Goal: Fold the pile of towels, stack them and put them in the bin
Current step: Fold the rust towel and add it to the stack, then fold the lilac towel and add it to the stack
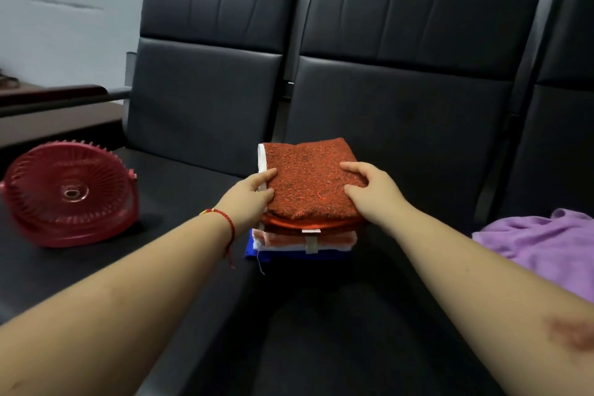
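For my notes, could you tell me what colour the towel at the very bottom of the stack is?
Blue; the bottom towel shows in the head view.

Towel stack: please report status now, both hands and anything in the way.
Left hand and right hand hold the folded stack by its sides. Purple towel unfolded at right. No bin in view.
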### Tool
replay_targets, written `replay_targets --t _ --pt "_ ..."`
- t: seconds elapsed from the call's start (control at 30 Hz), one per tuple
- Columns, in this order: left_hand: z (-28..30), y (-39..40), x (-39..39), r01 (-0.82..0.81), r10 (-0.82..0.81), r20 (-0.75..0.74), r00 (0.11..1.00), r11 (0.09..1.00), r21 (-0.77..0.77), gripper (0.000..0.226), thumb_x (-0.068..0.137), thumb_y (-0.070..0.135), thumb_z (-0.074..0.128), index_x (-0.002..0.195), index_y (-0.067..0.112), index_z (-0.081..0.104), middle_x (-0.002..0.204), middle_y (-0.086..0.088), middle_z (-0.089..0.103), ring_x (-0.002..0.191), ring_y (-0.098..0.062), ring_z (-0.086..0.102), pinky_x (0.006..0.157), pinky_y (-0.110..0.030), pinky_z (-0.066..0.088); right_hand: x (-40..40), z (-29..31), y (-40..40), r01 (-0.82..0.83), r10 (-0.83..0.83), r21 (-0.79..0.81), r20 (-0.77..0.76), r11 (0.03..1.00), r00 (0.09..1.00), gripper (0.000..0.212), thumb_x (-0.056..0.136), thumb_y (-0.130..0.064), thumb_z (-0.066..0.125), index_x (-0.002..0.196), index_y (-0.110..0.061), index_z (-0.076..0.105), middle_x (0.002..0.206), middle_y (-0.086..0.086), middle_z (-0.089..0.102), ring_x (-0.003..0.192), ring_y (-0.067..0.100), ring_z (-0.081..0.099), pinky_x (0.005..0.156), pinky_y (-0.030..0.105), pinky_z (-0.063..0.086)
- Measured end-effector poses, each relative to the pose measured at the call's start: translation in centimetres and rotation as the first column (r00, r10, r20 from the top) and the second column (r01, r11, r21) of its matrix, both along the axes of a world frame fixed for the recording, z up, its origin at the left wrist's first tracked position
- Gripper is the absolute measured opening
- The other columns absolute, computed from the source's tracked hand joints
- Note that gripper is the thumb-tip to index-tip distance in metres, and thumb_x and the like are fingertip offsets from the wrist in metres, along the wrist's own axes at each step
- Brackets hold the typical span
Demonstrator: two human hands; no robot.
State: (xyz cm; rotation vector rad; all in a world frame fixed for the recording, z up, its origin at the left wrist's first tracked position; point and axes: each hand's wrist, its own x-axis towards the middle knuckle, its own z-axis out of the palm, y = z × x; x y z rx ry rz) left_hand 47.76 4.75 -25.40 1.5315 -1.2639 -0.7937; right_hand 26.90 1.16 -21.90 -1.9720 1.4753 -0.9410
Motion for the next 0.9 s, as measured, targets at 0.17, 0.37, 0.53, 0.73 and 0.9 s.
replay_targets --t 0.17,0.37,0.53,0.73,0.9 --pt "-0.4 -2.5 -0.1 -0.001 -0.076 0.365 0.928 0.978 0.206 0.046 0.098 0.02 0.043 0.143 0.032 0.038 0.121 -0.005 0.054 0.096 -0.02 0.056 0.078 -0.026 0.047 1.2 -2.5 -3.2 0.043 -0.029 0.079 -0.176 0.996 0.984 0.046 0.095 -0.016 0.049 0.139 -0.027 0.045 0.142 0.005 0.046 0.121 0.022 0.05 0.087 0.024 0.038" --pt "2.5 -3.3 -2.4 -0.071 -0.065 0.893 0.446 0.992 0.107 0.061 0.092 0.031 0.04 0.15 0.023 0.022 0.16 -0.01 -0.005 0.146 -0.028 -0.002 0.116 -0.041 0.009 2.5 -1.6 -3.0 -0.073 -0.084 -0.256 -0.551 0.964 0.83 0.055 0.095 -0.032 0.049 0.147 -0.024 0.031 0.156 0.003 0.021 0.141 0.023 0.022 0.115 0.038 0.016" --pt "2.7 -6.8 -5.7 -0.119 -0.269 0.868 0.417 0.931 0.345 0.067 0.097 0.044 0.023 0.153 0.011 0.005 0.16 -0.011 -0.005 0.147 -0.03 -0.005 0.119 -0.043 0.0 4.0 -1.1 -5.9 -0.194 0.062 -0.109 -0.704 0.975 0.708 0.062 0.098 -0.039 0.04 0.153 -0.02 0.017 0.16 0.005 0.008 0.148 0.022 0.001 0.118 0.041 -0.002" --pt "-0.7 -10.2 -3.3 -0.146 -0.304 0.795 0.525 0.888 0.436 0.066 0.097 0.051 0.019 0.153 0.02 0.002 0.16 -0.008 -0.004 0.147 -0.026 -0.003 0.119 -0.043 0.003 5.1 -3.8 -9.9 -0.147 0.165 0.087 -0.705 0.985 0.69 0.062 0.098 -0.044 0.029 0.154 -0.021 0.012 0.161 0.004 0.004 0.148 0.02 0.0 0.12 0.041 0.004" --pt "-2.8 -11.8 -3.1 -0.144 -0.202 0.801 0.564 0.931 0.337 0.066 0.092 0.056 0.022 0.152 0.031 0.012 0.16 -0.005 -0.003 0.147 -0.022 -0.009 0.117 -0.047 0.006 4.3 -5.5 -11.1 -0.116 0.178 0.141 -0.587 0.983 0.79 0.058 0.1 -0.044 0.026 0.153 -0.023 0.016 0.16 0.001 0.011 0.147 0.019 0.009 0.119 0.039 0.013"
